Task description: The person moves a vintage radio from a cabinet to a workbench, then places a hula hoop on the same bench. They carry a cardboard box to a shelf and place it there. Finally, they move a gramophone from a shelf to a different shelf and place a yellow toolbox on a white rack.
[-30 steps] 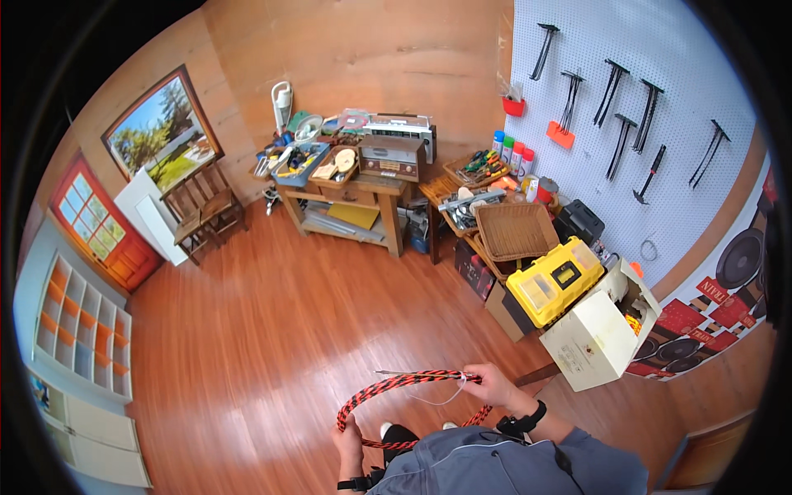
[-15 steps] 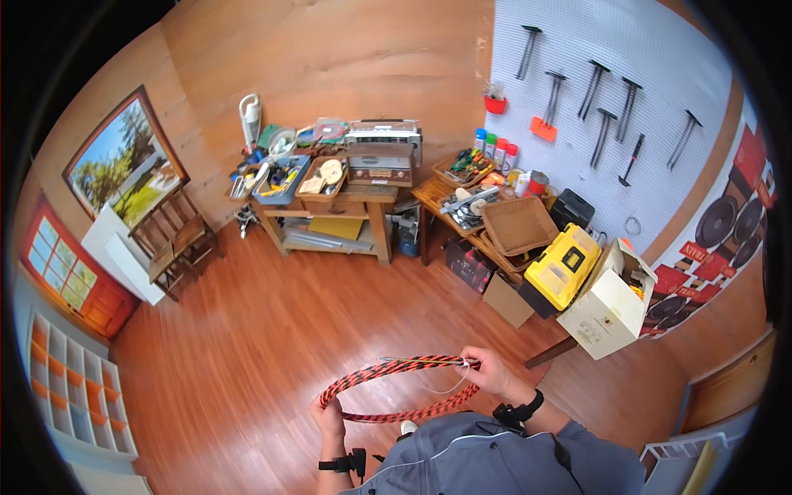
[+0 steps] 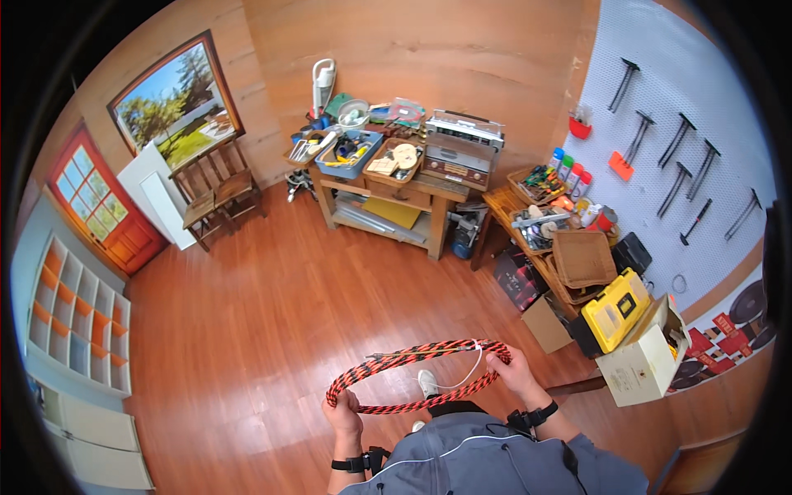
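Level in front of my body I hold a loose coil of red-and-black twisted cord (image 3: pixel 425 353). My left hand (image 3: pixel 342 410) is closed round the coil's left end. At its right end my right hand (image 3: pixel 513 372) grips the loops. A thin white tie (image 3: pixel 477 360) is fastened around the strands near my right hand, and its tail curves down inside the ring. Along the upper strands lies a thin yellowish length.
A wooden workbench (image 3: pixel 435 216) with trays and a radio stands against the far wall. To the right, a side table holds baskets (image 3: pixel 584 257), a yellow toolbox (image 3: pixel 617 310) and a white carton (image 3: pixel 639 373). Wooden chairs (image 3: pixel 216 191) and an orange door (image 3: pixel 132 235) are at the left.
My view has swung left, so the benches and pegboard appear further right. Both hands still hold the coil; the right hand now sits lower on its right end, beyond the tie.
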{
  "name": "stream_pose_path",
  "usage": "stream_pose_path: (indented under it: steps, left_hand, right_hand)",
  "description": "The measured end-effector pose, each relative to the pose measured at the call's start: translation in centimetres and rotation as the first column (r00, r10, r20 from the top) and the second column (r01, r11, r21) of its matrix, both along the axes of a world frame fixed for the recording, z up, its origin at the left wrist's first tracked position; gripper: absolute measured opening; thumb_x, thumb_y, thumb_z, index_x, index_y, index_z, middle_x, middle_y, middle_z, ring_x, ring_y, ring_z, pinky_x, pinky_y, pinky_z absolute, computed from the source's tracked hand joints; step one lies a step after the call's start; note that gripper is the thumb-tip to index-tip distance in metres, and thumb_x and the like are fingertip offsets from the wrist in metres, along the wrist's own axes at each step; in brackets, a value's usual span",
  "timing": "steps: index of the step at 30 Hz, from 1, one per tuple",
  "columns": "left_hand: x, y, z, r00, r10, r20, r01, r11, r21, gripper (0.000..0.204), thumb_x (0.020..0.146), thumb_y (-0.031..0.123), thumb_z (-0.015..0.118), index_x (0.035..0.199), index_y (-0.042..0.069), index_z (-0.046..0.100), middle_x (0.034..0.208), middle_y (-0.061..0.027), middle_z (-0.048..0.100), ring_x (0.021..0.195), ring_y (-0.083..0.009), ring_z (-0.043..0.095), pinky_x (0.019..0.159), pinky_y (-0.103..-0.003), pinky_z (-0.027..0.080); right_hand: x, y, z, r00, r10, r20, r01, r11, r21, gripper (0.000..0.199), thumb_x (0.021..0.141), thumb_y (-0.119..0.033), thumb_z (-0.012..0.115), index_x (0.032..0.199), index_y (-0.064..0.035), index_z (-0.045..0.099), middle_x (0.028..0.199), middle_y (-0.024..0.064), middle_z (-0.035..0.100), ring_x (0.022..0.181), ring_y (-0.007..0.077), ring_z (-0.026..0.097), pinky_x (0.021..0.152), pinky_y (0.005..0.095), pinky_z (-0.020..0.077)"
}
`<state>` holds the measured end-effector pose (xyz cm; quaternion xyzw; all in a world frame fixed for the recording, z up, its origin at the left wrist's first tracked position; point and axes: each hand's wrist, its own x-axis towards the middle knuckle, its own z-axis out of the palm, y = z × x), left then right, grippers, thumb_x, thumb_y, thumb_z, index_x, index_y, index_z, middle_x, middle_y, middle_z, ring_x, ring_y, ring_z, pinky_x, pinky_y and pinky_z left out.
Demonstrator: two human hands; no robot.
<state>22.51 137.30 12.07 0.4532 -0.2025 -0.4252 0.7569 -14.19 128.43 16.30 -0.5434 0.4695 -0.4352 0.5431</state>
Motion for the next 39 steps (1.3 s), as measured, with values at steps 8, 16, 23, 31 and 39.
stream_pose_path:
  steps: [8, 16, 23, 31, 39]
  left_hand:
    - [3.3, -6.6, 1.6, 0.983, 0.183, 0.033, -0.184, 0.982, 0.044, 0.029, 0.103, 0.016, 0.058, 0.077, 0.013, 0.046, 0.055, 0.0049, 0.035, 0.045, -0.0055, 0.030, 0.042, -0.025, 0.021]
    - [4.9, -19.9, 1.4, 0.986, 0.162, 0.031, -0.164, 0.985, 0.061, 0.033, 0.102, 0.015, 0.059, 0.073, 0.016, 0.041, 0.054, 0.0076, 0.031, 0.043, -0.0043, 0.026, 0.041, -0.026, 0.019]
    - [4.2, -32.5, 1.9, 0.991, 0.122, 0.058, -0.125, 0.990, 0.069, 0.033, 0.101, 0.013, 0.060, 0.072, 0.015, 0.043, 0.055, 0.0067, 0.034, 0.044, -0.0049, 0.029, 0.042, -0.026, 0.019]
    - [8.4, -44.1, -0.8, 0.999, 0.022, -0.044, -0.017, 0.993, 0.115, 0.034, 0.101, 0.010, 0.058, 0.072, 0.016, 0.042, 0.055, 0.0067, 0.033, 0.043, -0.0052, 0.029, 0.042, -0.026, 0.020]
    - [14.9, -61.1, -0.7, 0.985, -0.157, -0.068, 0.165, 0.977, 0.138, 0.039, 0.101, 0.012, 0.057, 0.069, 0.016, 0.035, 0.053, 0.0059, 0.029, 0.042, -0.0066, 0.025, 0.042, -0.028, 0.018]
  right_hand:
    - [6.5, -13.5, -1.9, 0.987, 0.160, 0.029, -0.161, 0.985, 0.059, 0.026, 0.099, -0.018, 0.065, 0.079, -0.0028, 0.066, 0.062, -0.0058, 0.053, 0.058, 0.0043, 0.049, 0.052, 0.0263, 0.0384]
    - [8.1, -28.8, -1.3, 0.976, 0.210, 0.061, -0.212, 0.977, 0.027, 0.034, 0.099, -0.022, 0.066, 0.069, -0.0046, 0.062, 0.058, -0.0054, 0.051, 0.054, 0.0045, 0.048, 0.049, 0.0267, 0.0381]
    - [7.0, -39.4, -2.9, 0.975, 0.096, 0.203, -0.116, 0.989, 0.090, 0.030, 0.098, -0.020, 0.067, 0.072, -0.0051, 0.062, 0.058, -0.0052, 0.050, 0.051, 0.0055, 0.047, 0.047, 0.0276, 0.0367]
    - [9.4, -47.8, -2.2, 0.985, 0.067, 0.157, -0.089, 0.987, 0.136, 0.031, 0.100, -0.020, 0.065, 0.074, -0.0041, 0.062, 0.059, -0.0038, 0.052, 0.053, 0.0062, 0.048, 0.050, 0.0274, 0.0375]
    - [14.4, -58.1, -0.7, 0.981, -0.046, 0.186, 0.035, 0.997, 0.062, 0.036, 0.103, -0.025, 0.062, 0.072, -0.0083, 0.054, 0.058, -0.0036, 0.046, 0.051, 0.0073, 0.044, 0.049, 0.0275, 0.0371]
